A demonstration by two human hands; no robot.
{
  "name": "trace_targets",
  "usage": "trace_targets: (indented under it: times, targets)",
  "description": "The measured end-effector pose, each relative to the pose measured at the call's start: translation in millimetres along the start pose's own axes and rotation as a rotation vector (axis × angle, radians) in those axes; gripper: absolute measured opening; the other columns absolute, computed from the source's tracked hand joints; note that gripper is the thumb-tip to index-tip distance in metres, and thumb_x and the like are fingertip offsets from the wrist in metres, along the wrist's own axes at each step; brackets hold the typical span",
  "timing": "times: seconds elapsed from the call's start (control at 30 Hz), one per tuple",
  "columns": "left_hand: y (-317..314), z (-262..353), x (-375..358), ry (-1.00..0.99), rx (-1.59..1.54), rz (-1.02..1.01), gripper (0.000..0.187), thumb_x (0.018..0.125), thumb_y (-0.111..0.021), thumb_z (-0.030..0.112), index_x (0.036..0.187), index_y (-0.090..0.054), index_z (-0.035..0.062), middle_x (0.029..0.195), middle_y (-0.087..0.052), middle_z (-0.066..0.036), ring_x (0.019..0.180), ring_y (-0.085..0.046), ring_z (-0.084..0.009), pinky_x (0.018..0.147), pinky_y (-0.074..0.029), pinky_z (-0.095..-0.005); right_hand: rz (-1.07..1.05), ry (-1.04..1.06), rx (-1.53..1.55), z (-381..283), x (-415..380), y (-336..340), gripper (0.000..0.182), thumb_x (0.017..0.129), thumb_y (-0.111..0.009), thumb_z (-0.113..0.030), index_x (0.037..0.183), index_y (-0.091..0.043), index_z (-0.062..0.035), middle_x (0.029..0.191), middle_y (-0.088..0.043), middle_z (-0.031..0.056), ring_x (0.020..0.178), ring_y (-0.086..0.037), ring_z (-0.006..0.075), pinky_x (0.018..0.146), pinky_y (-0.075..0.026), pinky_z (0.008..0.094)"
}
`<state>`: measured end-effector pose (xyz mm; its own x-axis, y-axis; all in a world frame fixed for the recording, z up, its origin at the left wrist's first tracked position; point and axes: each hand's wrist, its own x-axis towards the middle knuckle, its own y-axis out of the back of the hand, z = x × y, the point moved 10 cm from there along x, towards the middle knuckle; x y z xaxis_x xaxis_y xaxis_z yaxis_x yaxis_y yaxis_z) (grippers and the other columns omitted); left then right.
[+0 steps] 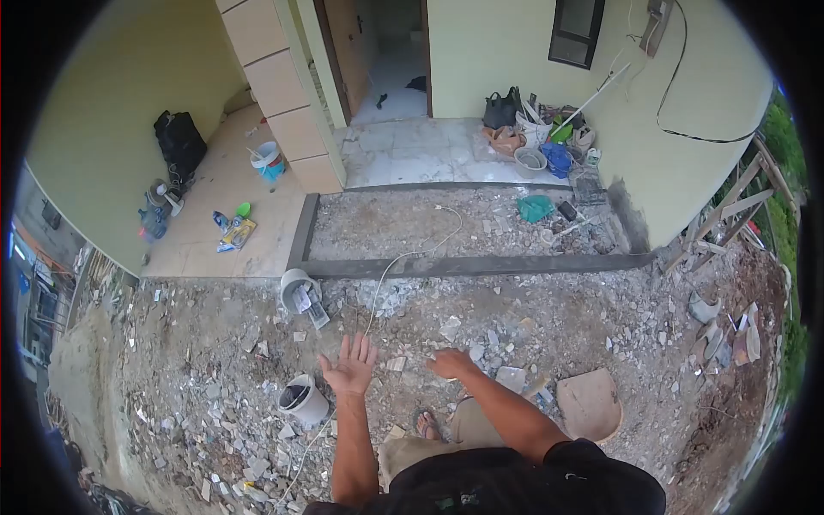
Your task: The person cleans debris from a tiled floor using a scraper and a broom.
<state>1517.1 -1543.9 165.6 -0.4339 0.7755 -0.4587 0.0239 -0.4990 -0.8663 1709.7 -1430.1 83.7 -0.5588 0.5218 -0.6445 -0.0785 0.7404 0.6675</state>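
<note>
My left hand (348, 367) is raised with the palm up and the fingers spread, and nothing lies in it. To its right, my right hand (451, 363) has its back towards me and its fingers curled in; the inside of that hand is hidden. Both hands are in the air over rubble-strewn ground. Below and left of my left hand stands a white bucket (307, 407) with something dark inside. Farther off, a grey-white bucket (296, 286) lies tipped by the step. A pale cable (375, 296) runs along the ground past my left hand.
A square brownish basin (590, 403) lies to the right of my legs. A grey concrete curb (481, 265) borders the gravel bed ahead. Bags and a grey pail (530, 161) crowd the porch corner. A wooden frame (730, 210) leans at the right wall. Broken tile pieces litter the ground.
</note>
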Motion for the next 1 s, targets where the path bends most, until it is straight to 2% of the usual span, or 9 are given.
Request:
trace_targets:
  times: [0.1,0.27,0.4,0.47,0.5,0.57,0.67,0.93,1.0]
  targets:
    - [25,109,73,-0.197,0.515,0.192,0.078,0.089,-0.048,0.058,0.144,-0.031,0.0062,0.144,-0.039,-0.017,0.128,-0.041,-0.0332,0.103,-0.034,-0.0474,0.206,0.076,-0.363,188,36,36,0.033,0.087,-0.049,-0.031,0.088,-0.072,-0.0073,0.103,-0.068,0.0126,0.099,-0.063,0.0319,0.081,-0.052,0.0405]
    - [163,248,162,-0.236,1.191,0.647,0.021,0.083,-0.062,0.024,0.087,-0.065,0.0032,0.071,-0.060,-0.006,0.054,-0.052,-0.0212,0.052,-0.043,-0.0381,0.508,-0.541,0.245,389,-60,115,0.053,0.087,-0.051,-0.047,0.098,-0.066,0.0033,0.092,-0.065,0.0284,0.090,-0.064,0.0423,0.082,-0.050,0.0476]
    - [201,226,126,0.050,1.633,0.998,0.041,0.083,-0.063,0.032,0.109,-0.061,0.0005,0.085,-0.064,-0.017,0.061,-0.058,-0.0295,0.052,-0.044,-0.0467,0.734,-0.861,0.766,518,-34,36,0.046,0.093,-0.046,-0.041,0.101,-0.067,-0.0006,0.095,-0.067,0.0245,0.085,-0.065,0.0428,0.077,-0.051,0.0475]
    - [213,176,128,0.093,1.370,1.138,0.044,0.085,-0.061,0.033,0.117,-0.056,0.0029,0.089,-0.063,-0.018,0.061,-0.059,-0.0321,0.049,-0.045,-0.0495,0.175,-0.729,0.037,472,34,62,0.045,0.095,-0.041,-0.035,0.118,-0.060,-0.0013,0.108,-0.065,0.0226,0.103,-0.062,0.0379,0.090,-0.048,0.0454]
    - [206,166,129,-0.223,1.344,1.091,0.036,0.086,-0.059,0.032,0.111,-0.058,0.0059,0.083,-0.061,-0.015,0.060,-0.058,-0.0318,0.050,-0.046,-0.0509,0.524,-0.659,0.177,432,55,109,0.044,0.094,-0.043,-0.034,0.118,-0.060,-0.0002,0.112,-0.063,0.0231,0.108,-0.059,0.0388,0.094,-0.046,0.0461]
    - [229,135,127,0.005,1.331,1.119,0.035,0.086,-0.059,0.032,0.110,-0.058,0.0061,0.084,-0.061,-0.014,0.065,-0.059,-0.0313,0.053,-0.047,-0.0505,0.053,-0.607,0.150,430,154,100,0.035,0.090,-0.047,-0.034,0.105,-0.066,-0.0088,0.111,-0.064,0.0208,0.103,-0.060,0.0400,0.090,-0.047,0.0482]
    - [223,56,211,0.477,1.181,0.961,0.033,0.087,-0.058,0.032,0.108,-0.057,0.0065,0.088,-0.061,-0.012,0.078,-0.062,-0.0298,0.065,-0.052,-0.0490,0.266,-0.148,0.179,323,270,258,0.034,0.083,-0.056,-0.036,0.092,-0.070,-0.0052,0.097,-0.067,0.0185,0.090,-0.063,0.0394,0.080,-0.050,0.0485]
    - [112,77,551,0.537,1.592,0.922,0.039,0.088,-0.057,0.040,0.109,-0.062,0.0075,0.104,-0.063,-0.013,0.084,-0.062,-0.0278,0.066,-0.051,-0.0470,0.481,0.245,0.399,125,536,611,0.037,0.083,-0.063,-0.032,0.105,-0.066,-0.0025,0.097,-0.068,0.0166,0.093,-0.065,0.0270,0.081,-0.049,0.0343]
    - [58,95,689,0.278,1.865,0.513,0.044,0.085,-0.061,0.038,0.115,-0.056,0.0055,0.095,-0.059,-0.011,0.090,-0.059,-0.0268,0.073,-0.049,-0.0443,0.623,0.313,0.539,102,592,702,0.033,0.084,-0.063,-0.028,0.103,-0.066,-0.0011,0.093,-0.068,0.0174,0.090,-0.065,0.0293,0.081,-0.049,0.0344]
